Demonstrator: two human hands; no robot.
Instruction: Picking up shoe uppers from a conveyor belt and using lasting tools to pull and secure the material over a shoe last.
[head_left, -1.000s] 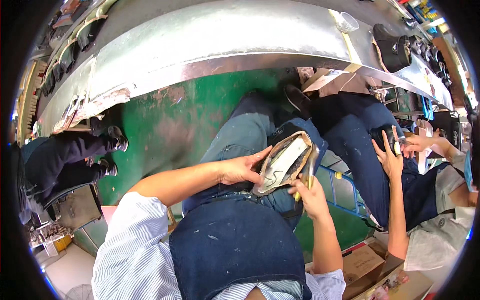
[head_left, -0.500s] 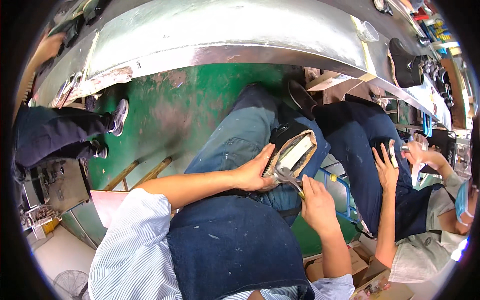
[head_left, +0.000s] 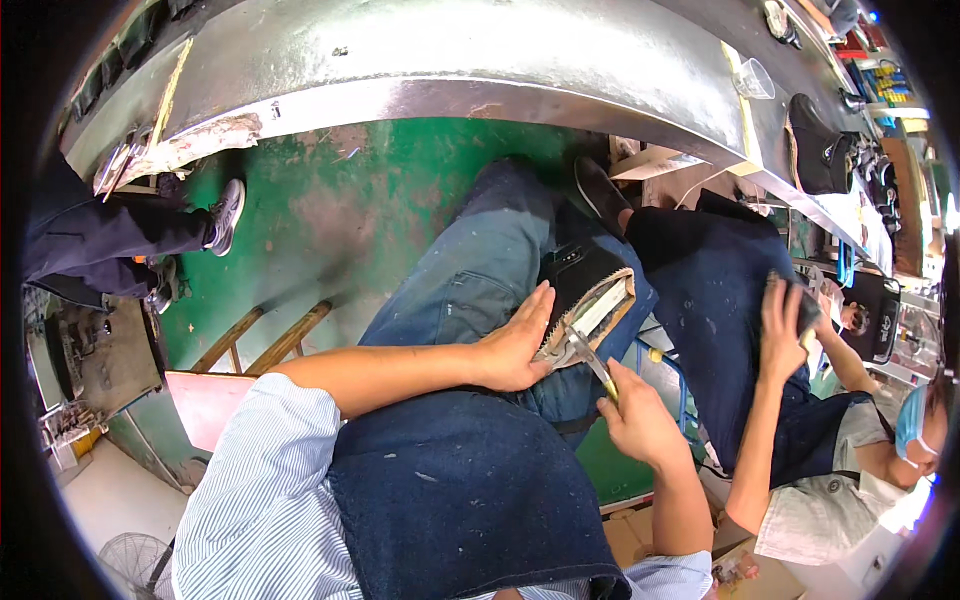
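A black shoe upper [head_left: 572,280] stretched over a pale last lies sole side up across my thighs, its raw edge jagged along the rim. My left hand [head_left: 517,342] holds its near left side, fingers straight and pressed along it, the thumb side hidden. In my right hand [head_left: 640,412] the fingers are wrapped round the handles of metal pincers [head_left: 594,362]. The head of the pincers meets the shoe's near end, close to my left fingertips. Whether the jaws grip the edge is too small to tell.
A long metal workbench [head_left: 440,60] runs across the front, with a clear plastic cup [head_left: 755,80] and a black boot [head_left: 818,150] at its right. Close on my right, a co-worker [head_left: 775,340] handles a dark shoe. A wooden stool [head_left: 250,350] stands left, near another person's leg [head_left: 130,235].
My right hand has turned the pincers, so their head shows narrower at the shoe's near end. My left hand keeps its place. The co-worker's hands and shoe have shifted.
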